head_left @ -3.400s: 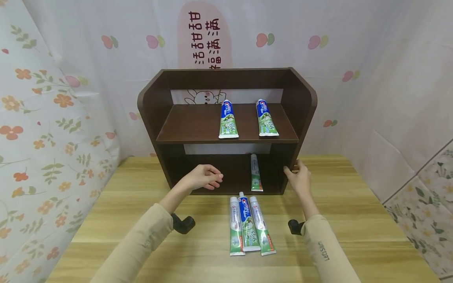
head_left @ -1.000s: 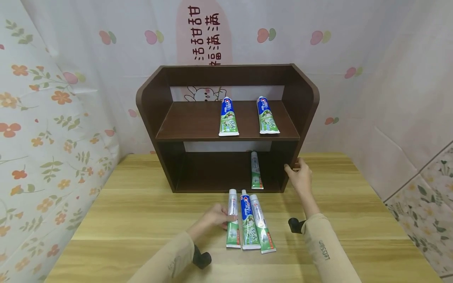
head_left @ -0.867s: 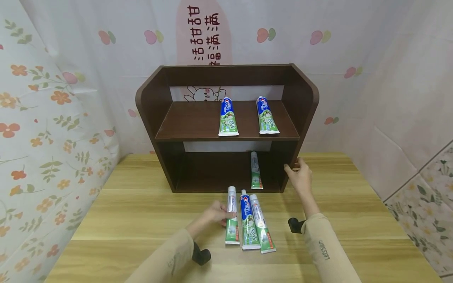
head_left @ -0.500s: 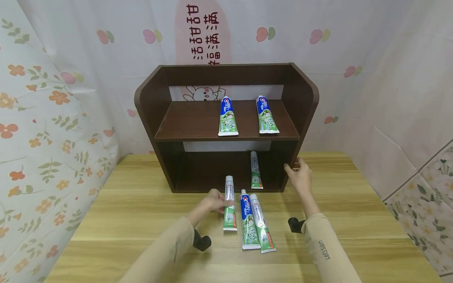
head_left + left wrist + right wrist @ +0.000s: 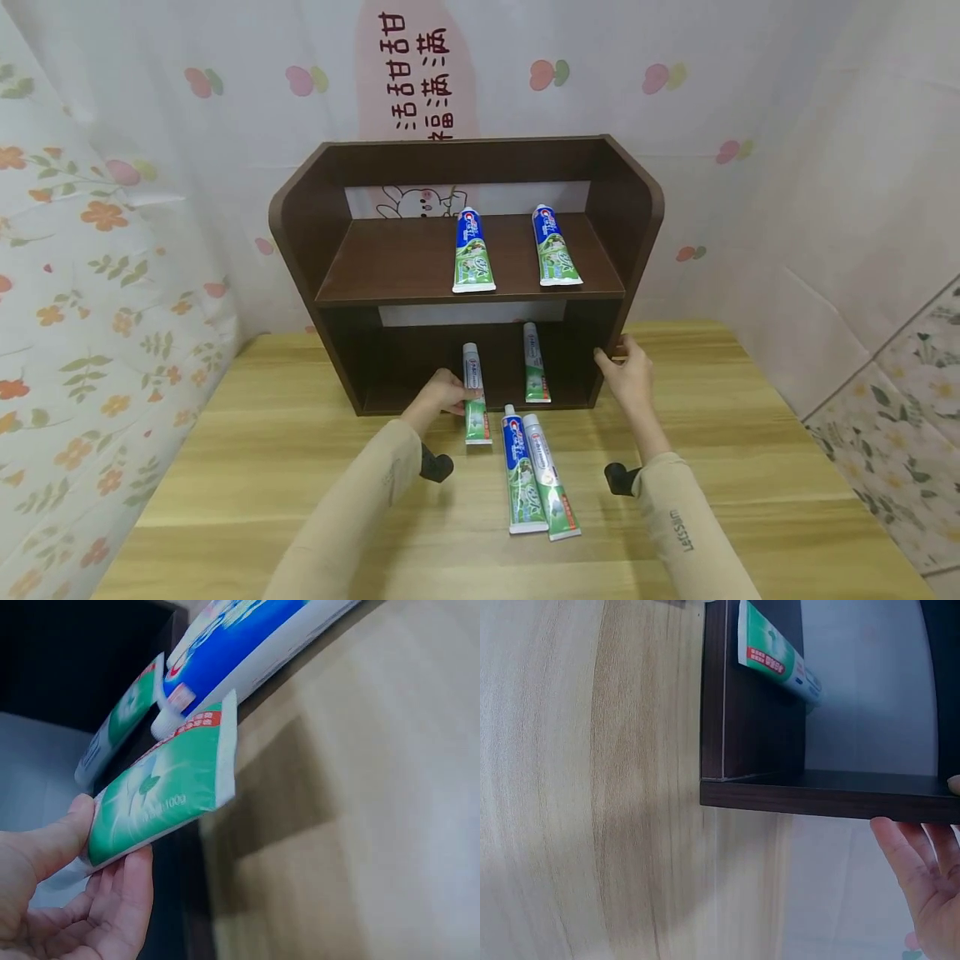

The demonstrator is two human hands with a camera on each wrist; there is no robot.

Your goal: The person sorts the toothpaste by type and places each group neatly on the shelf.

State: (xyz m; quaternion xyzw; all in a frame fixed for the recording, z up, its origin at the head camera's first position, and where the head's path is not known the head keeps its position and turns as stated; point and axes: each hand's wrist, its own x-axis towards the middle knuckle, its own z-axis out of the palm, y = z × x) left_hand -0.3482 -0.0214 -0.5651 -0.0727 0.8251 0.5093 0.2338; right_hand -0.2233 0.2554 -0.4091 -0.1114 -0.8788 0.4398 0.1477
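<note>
Toothpaste tube [image 5: 476, 414] reaches the lower compartment

Nearest, a blue-and-green tube [image 5: 522, 472] and a silver-green tube [image 5: 552, 479] lie side by side on the table [image 5: 225, 483], where three lay earlier. Beyond them, the left hand [image 5: 442, 391] pinches the third between thumb and fingers; its cap end has advanced into the lower compartment, its flat end out front. The right hand [image 5: 631, 377] grips the shelf unit's [image 5: 397, 265] side, as before. Farther back, another silver tube [image 5: 536, 367] lies below and two Crest tubes [image 5: 473, 257] above, unmoved.

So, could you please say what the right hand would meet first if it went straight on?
Probably the dark shelf: the right hand straddles its right side panel with thumb and fingers, though depth there is unclear.
</note>
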